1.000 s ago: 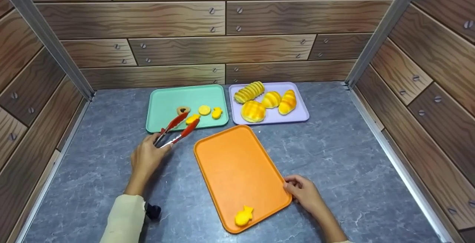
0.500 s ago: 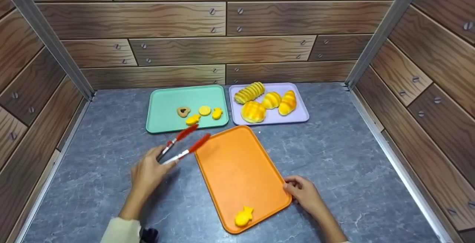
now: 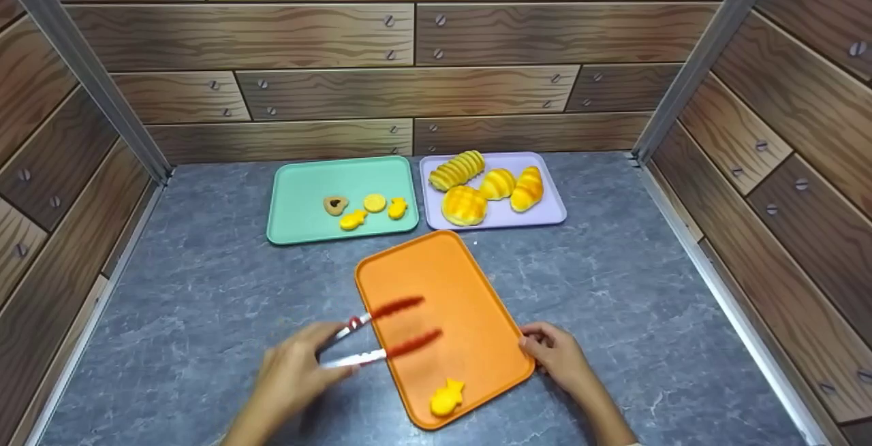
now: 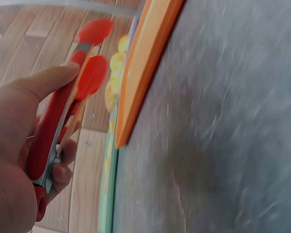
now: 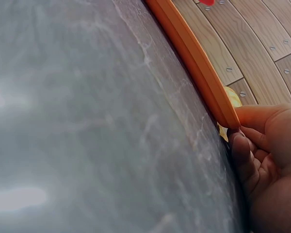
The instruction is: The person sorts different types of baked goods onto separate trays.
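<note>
My left hand (image 3: pixel 296 371) grips a pair of red-tipped metal tongs (image 4: pixel 53 121). In the head view the tongs' two arms are spread, nothing between them, and their tips overlap the orange tray (image 3: pixel 470 296). At the tray's right edge, near its front corner, my right hand (image 3: pixel 558 354) pinches the rim between thumb and fingers. A yellow fish-shaped piece (image 3: pixel 446 398) lies on the tray's near end. Farther back, a green tray (image 3: pixel 306 187) bears two more yellow fish-shaped pieces (image 3: pixel 353 220), a round yellow piece (image 3: pixel 375 203) and a heart-shaped cookie (image 3: pixel 335 205).
Beside the green tray at the back, a lilac tray (image 3: pixel 545 214) holds several toy breads (image 3: pixel 464 205). Wood-patterned walls (image 3: pixel 327 37) enclose the grey marbled table (image 3: pixel 647 296) at the back and both sides.
My left hand has drawn the tongs from over the green tray toward me, onto the orange tray's area, turning them rightward. The right hand stays at the orange rim.
</note>
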The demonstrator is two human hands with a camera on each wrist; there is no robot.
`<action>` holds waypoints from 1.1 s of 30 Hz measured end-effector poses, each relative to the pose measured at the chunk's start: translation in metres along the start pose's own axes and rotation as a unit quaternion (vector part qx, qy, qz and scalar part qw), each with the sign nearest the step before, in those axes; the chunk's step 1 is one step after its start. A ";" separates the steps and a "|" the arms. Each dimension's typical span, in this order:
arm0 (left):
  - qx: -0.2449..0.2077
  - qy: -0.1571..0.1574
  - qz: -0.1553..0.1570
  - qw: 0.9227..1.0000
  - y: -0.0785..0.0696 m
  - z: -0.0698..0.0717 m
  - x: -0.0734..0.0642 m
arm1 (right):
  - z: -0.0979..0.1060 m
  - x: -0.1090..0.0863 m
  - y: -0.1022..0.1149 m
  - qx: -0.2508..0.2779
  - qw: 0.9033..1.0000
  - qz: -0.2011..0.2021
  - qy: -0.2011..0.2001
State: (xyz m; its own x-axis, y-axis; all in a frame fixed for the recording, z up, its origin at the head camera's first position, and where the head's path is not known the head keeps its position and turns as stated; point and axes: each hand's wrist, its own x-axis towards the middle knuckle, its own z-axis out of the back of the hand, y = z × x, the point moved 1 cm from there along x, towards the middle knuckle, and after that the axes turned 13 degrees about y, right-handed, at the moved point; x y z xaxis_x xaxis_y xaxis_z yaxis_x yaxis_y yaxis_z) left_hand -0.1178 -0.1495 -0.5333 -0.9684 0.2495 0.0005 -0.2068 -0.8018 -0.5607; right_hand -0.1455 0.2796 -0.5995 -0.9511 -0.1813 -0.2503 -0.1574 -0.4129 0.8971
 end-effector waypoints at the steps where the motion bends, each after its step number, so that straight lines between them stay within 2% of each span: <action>1: 0.007 0.004 -0.013 1.000 -0.003 -0.001 -0.005 | 0.000 0.000 0.000 0.000 1.000 0.001 0.000; 6: 0.049 0.027 -0.071 0.996 -0.015 -0.005 -0.020 | 0.001 -0.001 -0.002 -0.002 1.000 0.000 -0.001; 12: 0.071 0.072 -0.108 0.989 -0.020 -0.011 -0.028 | 0.000 -0.001 -0.001 -0.002 1.000 0.000 -0.002; 15: 0.071 0.095 -0.113 0.987 -0.021 -0.015 -0.030 | 0.000 -0.001 -0.001 -0.005 1.000 0.002 -0.004; 21: 0.084 0.130 -0.096 0.983 -0.018 -0.016 -0.031 | -0.001 -0.001 0.001 0.003 1.000 0.001 -0.004; 26: 0.100 0.124 -0.086 0.983 -0.014 -0.016 -0.029 | -0.001 -0.002 0.001 0.008 1.000 0.005 -0.004; 33: 0.103 0.084 -0.103 0.986 -0.009 -0.019 -0.027 | -0.001 -0.001 0.001 -0.001 1.000 0.002 -0.004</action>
State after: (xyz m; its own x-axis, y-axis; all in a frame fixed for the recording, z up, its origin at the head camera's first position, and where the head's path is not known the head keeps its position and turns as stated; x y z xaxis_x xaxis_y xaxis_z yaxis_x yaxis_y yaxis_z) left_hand -0.0869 -0.1386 -0.5439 -0.8696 0.4913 -0.0490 -0.4380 -0.8134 -0.3829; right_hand -0.1446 0.2786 -0.5986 -0.9538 -0.1757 -0.2438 -0.1534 -0.4132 0.8976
